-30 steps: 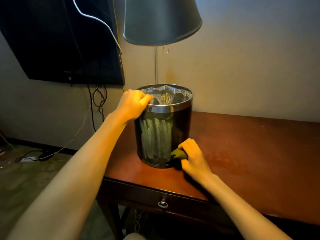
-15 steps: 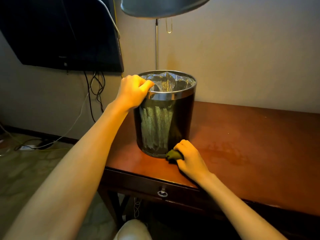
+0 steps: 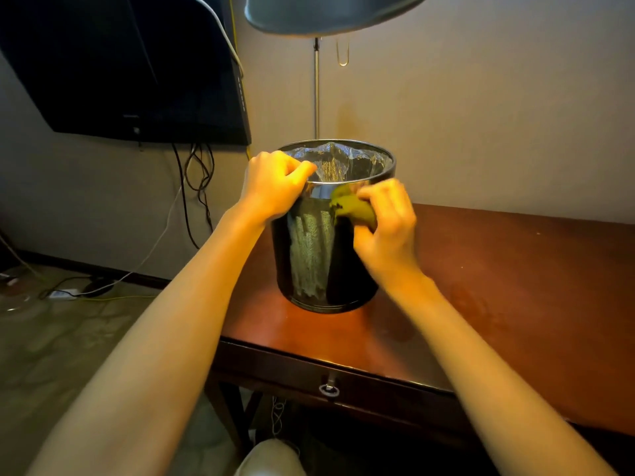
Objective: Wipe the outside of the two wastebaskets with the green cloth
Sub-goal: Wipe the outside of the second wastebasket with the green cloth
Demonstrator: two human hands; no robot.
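Note:
One black round wastebasket (image 3: pixel 319 266) with a silver rim and a clear liner stands upright on the left end of the wooden desk (image 3: pixel 515 286). My left hand (image 3: pixel 273 185) grips its rim on the left side. My right hand (image 3: pixel 386 225) holds the bunched green cloth (image 3: pixel 354 207) against the basket's outer wall just under the rim, on the right front. Wet streaks show on the basket's front. Only this one wastebasket is in view.
A floor lamp with a grey shade (image 3: pixel 330 12) and thin pole stands right behind the basket. A dark wall-mounted TV (image 3: pixel 130 67) hangs at the left with cables trailing to the floor (image 3: pixel 68 293). The desk has a drawer with a ring pull (image 3: pixel 329 389).
My right hand has carried the cloth up the basket's side from the base to just under the rim. The left hand has kept its grip on the rim.

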